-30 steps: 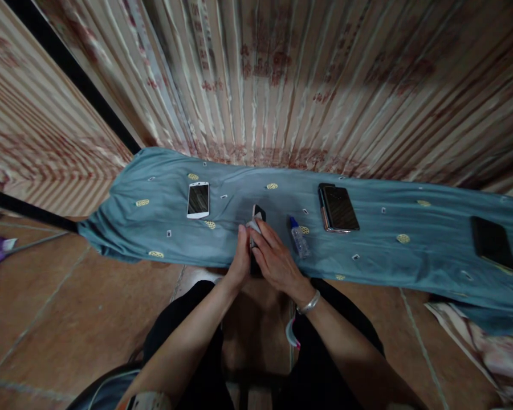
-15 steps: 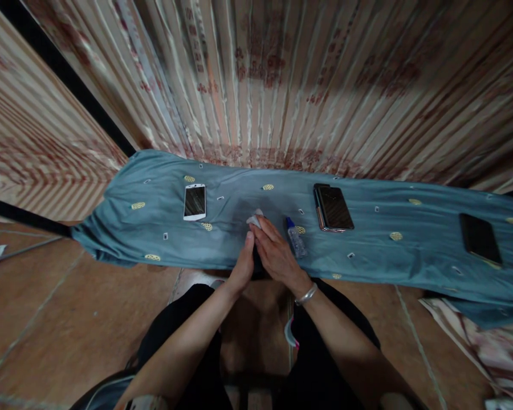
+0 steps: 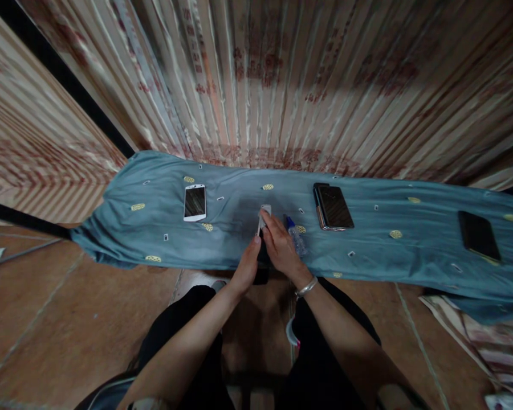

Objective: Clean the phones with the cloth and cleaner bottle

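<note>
At six o'clock the left hand point(image 3: 247, 266) grips a dark phone point(image 3: 263, 256) by its left edge over the near rim of the blue cloth point(image 3: 389, 256). The right hand point(image 3: 282, 246) pinches a small white wipe point(image 3: 265, 212) against the phone's top. Just right, at two o'clock of the hands, lies a small spray bottle point(image 3: 296, 238), contents unclear. Beyond hangs a pleated curtain point(image 3: 282, 80).
</note>
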`<state>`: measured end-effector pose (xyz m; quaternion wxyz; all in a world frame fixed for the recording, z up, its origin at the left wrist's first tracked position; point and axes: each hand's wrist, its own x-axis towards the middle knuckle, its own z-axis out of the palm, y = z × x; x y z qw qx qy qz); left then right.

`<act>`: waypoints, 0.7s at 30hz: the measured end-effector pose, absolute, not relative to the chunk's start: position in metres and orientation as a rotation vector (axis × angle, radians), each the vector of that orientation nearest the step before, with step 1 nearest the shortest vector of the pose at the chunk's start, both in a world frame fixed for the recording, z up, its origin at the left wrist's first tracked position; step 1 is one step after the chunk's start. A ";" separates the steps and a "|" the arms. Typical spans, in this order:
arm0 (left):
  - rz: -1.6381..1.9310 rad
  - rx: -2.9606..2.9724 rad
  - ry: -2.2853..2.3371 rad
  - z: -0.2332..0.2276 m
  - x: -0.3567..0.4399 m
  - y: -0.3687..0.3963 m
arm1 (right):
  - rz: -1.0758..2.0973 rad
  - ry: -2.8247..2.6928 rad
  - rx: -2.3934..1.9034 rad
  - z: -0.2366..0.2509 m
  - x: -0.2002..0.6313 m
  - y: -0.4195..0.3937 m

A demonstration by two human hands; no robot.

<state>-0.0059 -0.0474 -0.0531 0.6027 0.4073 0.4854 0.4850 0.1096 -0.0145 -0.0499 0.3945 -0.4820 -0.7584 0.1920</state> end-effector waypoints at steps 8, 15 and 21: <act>1.135 0.913 1.032 -0.044 -0.010 -0.047 | 0.653 -1.702 -1.320 -0.068 0.114 -0.006; 1.174 0.826 1.027 -0.050 -0.015 -0.043 | 0.739 -1.512 -1.326 -0.070 0.109 -0.006; 1.197 0.729 1.026 -0.047 -0.017 -0.041 | 0.795 -1.458 -1.331 -0.070 0.108 -0.007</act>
